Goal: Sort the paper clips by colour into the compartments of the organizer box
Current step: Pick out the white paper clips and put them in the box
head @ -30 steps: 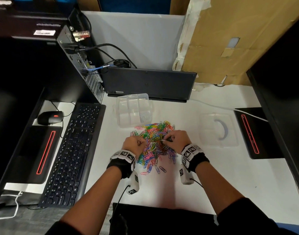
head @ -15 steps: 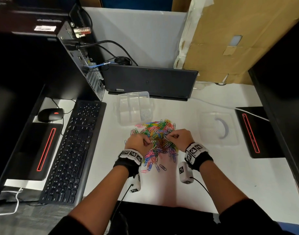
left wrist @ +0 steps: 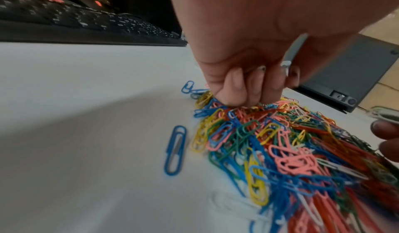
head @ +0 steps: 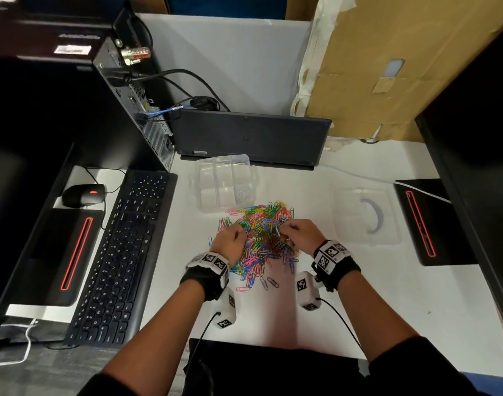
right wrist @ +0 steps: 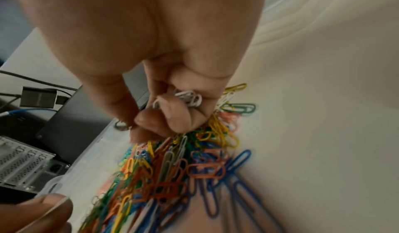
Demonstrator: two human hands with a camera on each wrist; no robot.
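Observation:
A heap of mixed coloured paper clips (head: 261, 238) lies on the white desk. Behind it stands the clear organizer box (head: 204, 178), with pale clips (head: 244, 192) in its near right compartment. My left hand (head: 240, 234) is curled, its fingertips (left wrist: 237, 96) down on the heap's left side, and silvery clips (left wrist: 286, 65) show between the fingers. My right hand (head: 284, 230) is over the heap's right side. It holds several white clips (right wrist: 190, 98) in its curled fingers and pinches another clip (right wrist: 123, 125) at thumb and forefinger.
The box's clear lid (head: 364, 215) lies right of the heap. A black keyboard (head: 121, 252) and mouse (head: 83, 194) are on the left. A laptop (head: 250, 138) stands behind the box, a PC tower (head: 136, 104) at back left, and a dark device (head: 427, 221) at the right.
Both hands stay over the heap with only small finger movements. The head view has shifted slightly.

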